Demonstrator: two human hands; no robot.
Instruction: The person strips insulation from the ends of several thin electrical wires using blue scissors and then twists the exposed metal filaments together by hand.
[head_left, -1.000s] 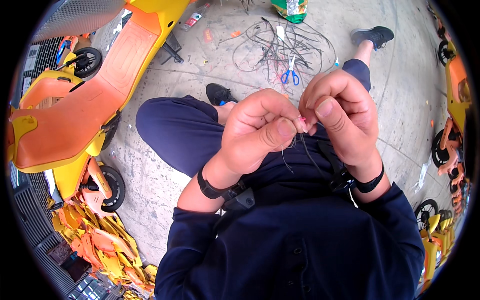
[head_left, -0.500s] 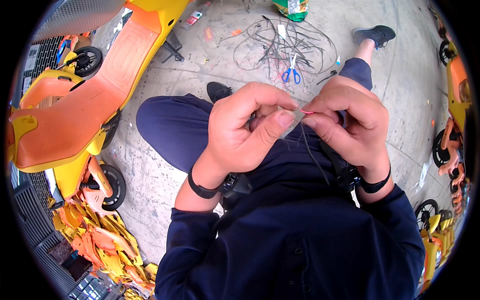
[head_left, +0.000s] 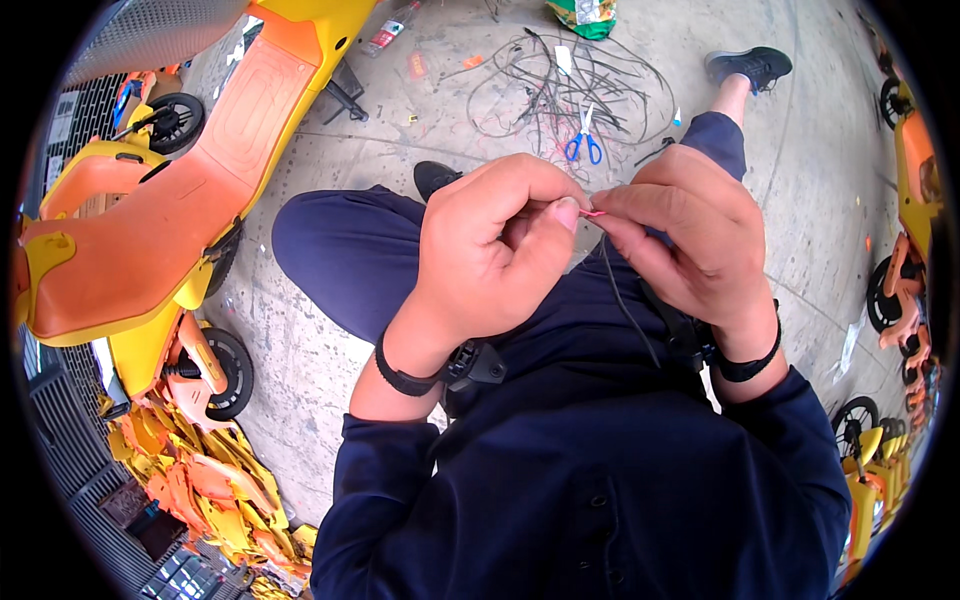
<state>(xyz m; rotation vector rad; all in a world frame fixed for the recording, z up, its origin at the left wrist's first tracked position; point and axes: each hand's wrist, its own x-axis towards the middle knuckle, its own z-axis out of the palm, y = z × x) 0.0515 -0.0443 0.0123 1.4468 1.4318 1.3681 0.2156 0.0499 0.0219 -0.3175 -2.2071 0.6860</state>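
Observation:
In front of my lap, a thin red wire [head_left: 593, 212] spans the small gap between my fingertips. My left hand [head_left: 497, 250] pinches one end between thumb and forefinger, its other fingers curled in. The thumb and forefinger of my right hand [head_left: 694, 228] close on the wire from the other side. Below them a dark cable [head_left: 626, 308] hangs down over my dark trousers; where its upper end joins is hidden by my fingers. Each wrist wears a black strap.
Blue-handled scissors [head_left: 583, 147] lie on the concrete floor beside a tangle of black cables [head_left: 545, 85]. A green bag [head_left: 585, 18] and a plastic bottle [head_left: 391, 32] are farther off. A yellow-orange scooter [head_left: 190, 200] stands left, above a heap of body panels [head_left: 205, 485]; more vehicles line the right.
My hands have drawn slightly closer and up, with the left thumb now pressed upright against the forefinger. The red wire shows between the fingertips, slightly shifted left.

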